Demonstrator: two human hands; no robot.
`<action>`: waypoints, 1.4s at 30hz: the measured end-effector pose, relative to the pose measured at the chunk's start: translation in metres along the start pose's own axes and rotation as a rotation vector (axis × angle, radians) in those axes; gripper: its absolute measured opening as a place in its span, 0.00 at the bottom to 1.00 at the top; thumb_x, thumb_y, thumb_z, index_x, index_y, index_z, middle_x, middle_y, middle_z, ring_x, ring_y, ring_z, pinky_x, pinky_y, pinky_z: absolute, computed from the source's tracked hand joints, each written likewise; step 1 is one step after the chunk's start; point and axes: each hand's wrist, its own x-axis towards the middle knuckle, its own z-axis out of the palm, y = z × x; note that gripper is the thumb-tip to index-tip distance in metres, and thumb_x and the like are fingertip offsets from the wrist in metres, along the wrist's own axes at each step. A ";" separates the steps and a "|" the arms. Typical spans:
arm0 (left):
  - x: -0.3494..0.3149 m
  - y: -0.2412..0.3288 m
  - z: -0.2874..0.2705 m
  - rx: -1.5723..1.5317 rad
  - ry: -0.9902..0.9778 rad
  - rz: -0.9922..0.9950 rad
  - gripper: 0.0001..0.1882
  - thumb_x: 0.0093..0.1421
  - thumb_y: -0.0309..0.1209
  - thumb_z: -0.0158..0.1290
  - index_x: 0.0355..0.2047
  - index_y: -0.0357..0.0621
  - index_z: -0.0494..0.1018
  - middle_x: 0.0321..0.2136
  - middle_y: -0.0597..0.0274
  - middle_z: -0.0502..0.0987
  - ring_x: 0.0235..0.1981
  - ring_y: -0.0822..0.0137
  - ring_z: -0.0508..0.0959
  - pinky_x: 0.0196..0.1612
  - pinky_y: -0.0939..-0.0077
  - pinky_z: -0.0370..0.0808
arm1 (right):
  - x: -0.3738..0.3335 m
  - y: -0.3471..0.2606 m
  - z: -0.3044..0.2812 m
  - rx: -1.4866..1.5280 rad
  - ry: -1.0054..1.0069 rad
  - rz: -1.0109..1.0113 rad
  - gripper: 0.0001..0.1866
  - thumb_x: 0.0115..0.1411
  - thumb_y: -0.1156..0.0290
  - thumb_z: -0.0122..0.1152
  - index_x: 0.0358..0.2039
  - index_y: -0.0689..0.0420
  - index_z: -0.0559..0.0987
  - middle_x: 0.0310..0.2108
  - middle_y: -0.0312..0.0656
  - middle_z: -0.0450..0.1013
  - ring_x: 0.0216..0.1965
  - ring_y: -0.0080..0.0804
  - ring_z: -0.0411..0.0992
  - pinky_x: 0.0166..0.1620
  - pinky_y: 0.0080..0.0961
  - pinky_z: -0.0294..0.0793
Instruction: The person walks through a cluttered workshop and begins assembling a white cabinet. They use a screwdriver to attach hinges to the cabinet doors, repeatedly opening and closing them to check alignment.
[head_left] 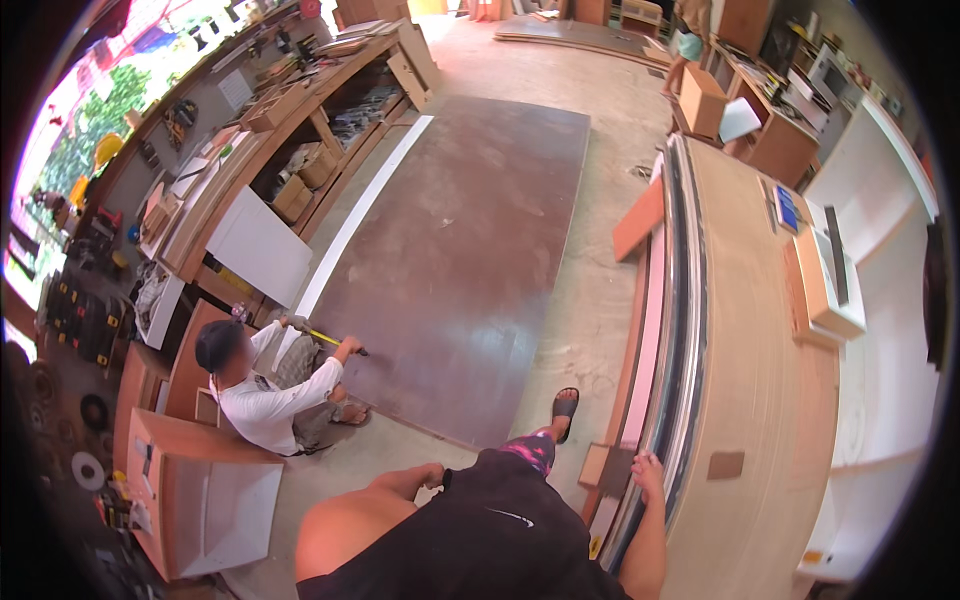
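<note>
My left hand is beside my hip, fingers curled in, next to a small black thing I cannot make out. My right hand lies at the near edge of a stack of long panels, its fingers loosely apart and nothing seen in them. Close to it is a small brown block. Ahead of me a large dark brown sheet lies flat on the floor, with a white strip along its left edge. At its near left a crouching co-worker holds a yellow tape measure over it.
A workbench with tools and wood pieces runs along the left. An open box-shaped cabinet stands behind the co-worker. On the panel stack sits a wooden drawer box; a white cabinet frame is at the far right. Another person stands at the back.
</note>
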 end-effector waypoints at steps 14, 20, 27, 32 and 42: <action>0.040 0.410 -0.518 -0.373 0.689 0.458 0.24 0.57 0.49 0.51 0.25 0.36 0.76 0.23 0.44 0.76 0.27 0.50 0.77 0.34 0.58 0.73 | 0.262 -0.269 -0.009 -0.490 -0.449 -0.077 0.38 0.61 0.47 0.52 0.63 0.62 0.60 0.66 0.52 0.52 0.67 0.39 0.51 0.65 0.29 0.50; 0.101 0.428 -0.606 -0.517 0.655 0.262 0.27 0.57 0.53 0.51 0.23 0.36 0.77 0.22 0.43 0.76 0.27 0.51 0.77 0.36 0.58 0.72 | 0.436 -0.379 0.008 -0.698 -0.867 -0.020 0.31 0.61 0.51 0.53 0.57 0.61 0.69 0.57 0.49 0.66 0.59 0.38 0.63 0.60 0.28 0.59; 0.127 0.393 -0.585 -0.598 0.228 -0.236 0.21 0.55 0.48 0.56 0.40 0.44 0.75 0.34 0.51 0.79 0.39 0.54 0.78 0.45 0.62 0.73 | 0.580 -0.590 0.027 -0.759 -1.071 0.070 0.31 0.64 0.50 0.51 0.60 0.59 0.66 0.51 0.39 0.71 0.50 0.29 0.68 0.53 0.27 0.66; 0.138 0.460 -0.704 -0.860 0.499 -0.050 0.16 0.55 0.46 0.56 0.28 0.46 0.76 0.31 0.58 0.79 0.37 0.62 0.78 0.44 0.66 0.72 | 0.686 -0.671 0.023 -0.924 -1.070 0.274 0.32 0.64 0.49 0.49 0.61 0.58 0.64 0.57 0.41 0.67 0.57 0.28 0.62 0.59 0.27 0.60; 0.263 0.559 -1.000 -0.938 0.565 0.076 0.23 0.56 0.51 0.54 0.22 0.41 0.76 0.19 0.56 0.76 0.23 0.62 0.75 0.33 0.66 0.72 | 0.896 -0.841 0.068 -0.902 -0.914 -0.103 0.31 0.64 0.50 0.51 0.61 0.56 0.66 0.54 0.42 0.69 0.54 0.29 0.65 0.56 0.26 0.63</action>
